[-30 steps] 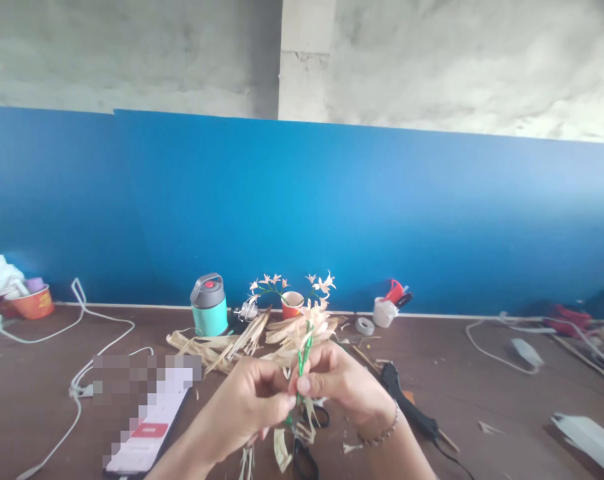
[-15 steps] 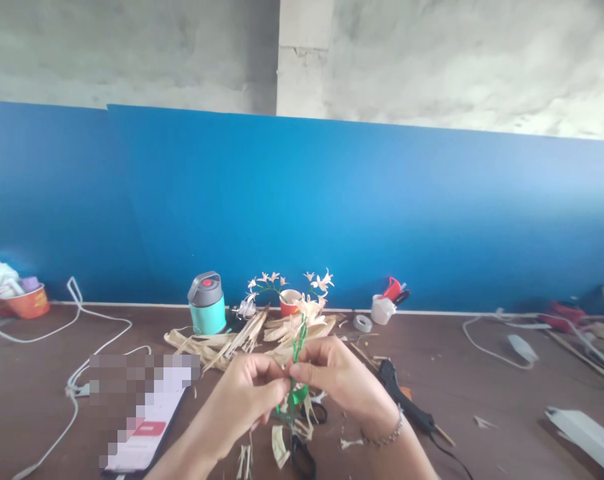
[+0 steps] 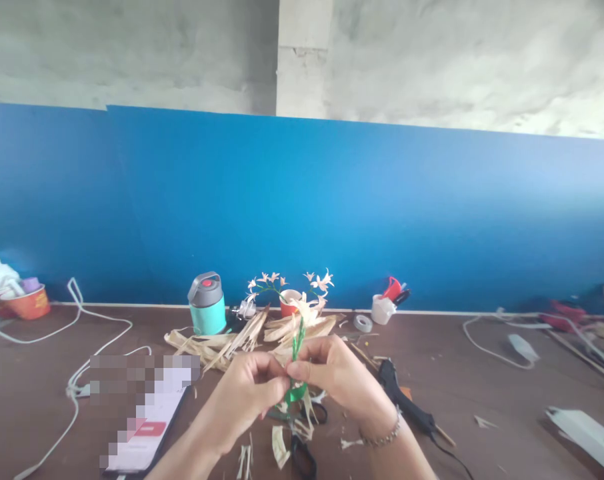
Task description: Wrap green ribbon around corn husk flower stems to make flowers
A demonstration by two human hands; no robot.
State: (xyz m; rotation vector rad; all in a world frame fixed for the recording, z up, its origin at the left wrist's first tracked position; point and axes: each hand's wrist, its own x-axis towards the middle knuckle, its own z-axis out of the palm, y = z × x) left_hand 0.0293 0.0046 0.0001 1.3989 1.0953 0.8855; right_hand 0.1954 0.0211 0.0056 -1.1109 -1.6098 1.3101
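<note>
Both hands meet at the middle, pinching the green stem (image 3: 298, 340) of an artificial flower. Its pale cream petals (image 3: 306, 310) point away from me. My left hand (image 3: 252, 393) grips low on the stem with thumb and forefinger, while my right hand (image 3: 332, 380) pinches it just above, from the other side. Green tape (image 3: 297, 393) shows below the fingers. Under the hands lie black-handled scissors (image 3: 303, 457) and cut pieces of dry husk (image 3: 281, 447). The stem's lower end is partly hidden by the fingers.
Dried husks (image 3: 207, 345) lie behind the hands, near a teal jar (image 3: 207, 313) and a red-and-white cup (image 3: 291, 303) with small flowers. A black glue gun (image 3: 405, 400) rests at right, tape roll (image 3: 363, 324) beyond. A phone (image 3: 149, 427) lies left.
The held flower has dipped slightly, and the right hand has shifted a little left. Both hands keep their pinch on the stem.
</note>
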